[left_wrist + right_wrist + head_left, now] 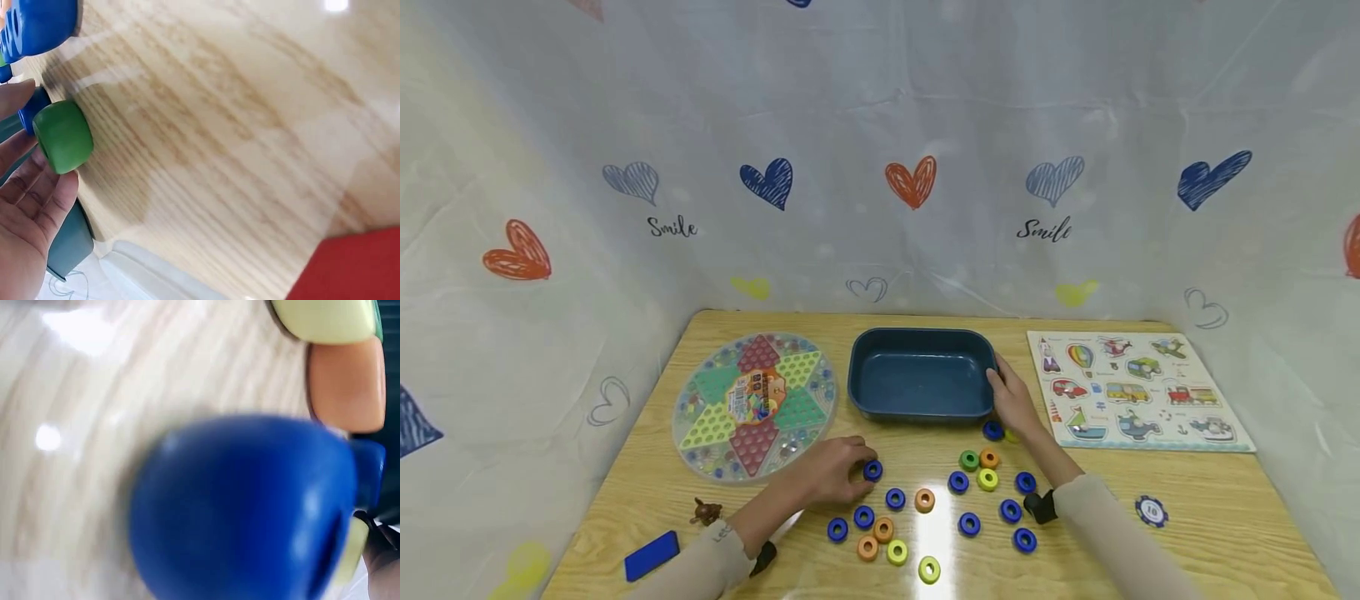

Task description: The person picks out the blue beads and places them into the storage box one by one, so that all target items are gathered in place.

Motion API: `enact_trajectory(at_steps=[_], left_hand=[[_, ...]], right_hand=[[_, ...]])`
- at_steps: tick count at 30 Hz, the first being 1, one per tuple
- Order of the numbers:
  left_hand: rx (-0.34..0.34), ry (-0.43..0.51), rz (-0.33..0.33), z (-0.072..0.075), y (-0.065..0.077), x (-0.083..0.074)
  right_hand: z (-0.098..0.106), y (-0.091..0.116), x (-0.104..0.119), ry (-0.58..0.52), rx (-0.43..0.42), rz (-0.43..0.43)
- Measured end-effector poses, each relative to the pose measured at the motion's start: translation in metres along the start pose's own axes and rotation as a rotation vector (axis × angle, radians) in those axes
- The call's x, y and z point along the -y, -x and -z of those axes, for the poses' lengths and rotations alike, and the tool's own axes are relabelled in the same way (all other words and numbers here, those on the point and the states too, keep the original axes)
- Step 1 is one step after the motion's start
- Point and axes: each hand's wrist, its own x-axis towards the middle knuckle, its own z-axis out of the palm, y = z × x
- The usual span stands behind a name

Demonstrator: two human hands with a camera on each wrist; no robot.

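Note:
My left hand (837, 472) is low over the table, thumb and fingers around a blue ring (872, 471). In the left wrist view the thumb and a finger flank that blue ring (32, 111), and a green ring (65, 137) stands close by at the fingertips. From above, the hand hides this green ring. My right hand (1012, 398) grips the right rim of a dark teal plastic bin (925, 410), its thumb over the edge. Nothing shows inside the bin. A large blurred blue ring (244, 506) fills much of the right wrist view.
Blue, orange (925, 500), yellow (929, 569) and green rings lie scattered in front. A round Chinese checkers board (711, 383) is at left, a picture puzzle board (1138, 392) at right. A poker chip (1152, 511), blue block (652, 556) and small brown turtle figure (706, 512) lie nearby.

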Motion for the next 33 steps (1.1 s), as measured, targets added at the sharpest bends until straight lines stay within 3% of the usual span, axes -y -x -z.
enact_trajectory(at_steps=[18,24,33], left_hand=[[-0.033,0.057,-0.023,0.001,-0.006,-0.002],[-0.097,0.082,-0.050,0.017,-0.022,-0.007],[-0.182,0.118,-0.091,0.048,-0.056,-0.012]], right_hand=[[-0.003,0.000,0.000,-0.007,-0.027,-0.014],[-0.002,0.000,0.000,0.000,-0.027,-0.019],[-0.004,0.001,0.001,-0.005,-0.015,-0.036]])
